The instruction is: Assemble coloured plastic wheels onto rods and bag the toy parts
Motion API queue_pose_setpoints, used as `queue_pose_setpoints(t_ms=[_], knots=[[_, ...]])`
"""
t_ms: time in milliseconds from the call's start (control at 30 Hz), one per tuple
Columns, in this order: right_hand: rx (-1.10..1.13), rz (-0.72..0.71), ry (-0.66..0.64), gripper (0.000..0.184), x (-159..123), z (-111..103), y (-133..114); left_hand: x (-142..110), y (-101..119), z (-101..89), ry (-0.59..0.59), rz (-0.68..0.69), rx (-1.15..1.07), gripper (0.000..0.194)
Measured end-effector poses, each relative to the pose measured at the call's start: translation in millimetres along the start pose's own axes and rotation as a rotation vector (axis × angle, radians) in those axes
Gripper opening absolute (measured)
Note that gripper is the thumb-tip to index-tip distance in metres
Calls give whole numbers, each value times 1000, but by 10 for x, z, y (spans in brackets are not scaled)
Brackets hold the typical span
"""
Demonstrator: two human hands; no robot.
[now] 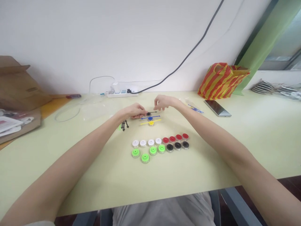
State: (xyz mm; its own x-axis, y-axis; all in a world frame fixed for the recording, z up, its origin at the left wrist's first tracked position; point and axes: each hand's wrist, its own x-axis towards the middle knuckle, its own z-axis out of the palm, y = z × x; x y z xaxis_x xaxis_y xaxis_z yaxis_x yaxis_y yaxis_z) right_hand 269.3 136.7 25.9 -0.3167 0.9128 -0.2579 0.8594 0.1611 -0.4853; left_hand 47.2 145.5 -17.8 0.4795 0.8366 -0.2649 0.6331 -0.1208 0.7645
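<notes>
Near the back middle of the table, my left hand pinches the left side of a black arrow spinner, whose arrow points right. Just above and right of it hovers my right hand, fingers bent downward and apart, with nothing visible in them. In front of the black one lie a blue arrow spinner and a yellow arrow spinner. Several loose black arrows rest left of these, with a bit of green beside them, partly behind my left forearm. Closer to me are rows of white discs, red discs, green discs and black discs.
A power strip with a dark cable stands against the wall. To the right are blue arrows, a phone and a striped bag. At left are clear plastic, a screwdriver and a cardboard box.
</notes>
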Motion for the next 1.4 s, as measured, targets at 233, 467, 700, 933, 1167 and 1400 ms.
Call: queue_pose_setpoints(t_ms=[233, 467, 700, 933, 1167, 1400], knots=[[-301, -295, -59, 30, -908, -356, -411, -7, -3, 3, -11, 15, -41, 37], [-512, -166, -256, 15, -1586, -55, -218, 26, -32, -4, -13, 29, -60, 42], [-419, -252, -155, 18, -1636, 170, 249, 48, -80, -21, -8, 40, -51, 41], [-356, -296, -171, 15, -1628, 233, 225, 55, -111, -41, -7, 38, -49, 34], [-376, -269, -194, 14, -1599, 240, 197, 10, -52, -28, -5, 30, -54, 32], [-321, -248, -234, 11, -1620, 225, 191, -13, -28, -47, -17, 9, -69, 31]])
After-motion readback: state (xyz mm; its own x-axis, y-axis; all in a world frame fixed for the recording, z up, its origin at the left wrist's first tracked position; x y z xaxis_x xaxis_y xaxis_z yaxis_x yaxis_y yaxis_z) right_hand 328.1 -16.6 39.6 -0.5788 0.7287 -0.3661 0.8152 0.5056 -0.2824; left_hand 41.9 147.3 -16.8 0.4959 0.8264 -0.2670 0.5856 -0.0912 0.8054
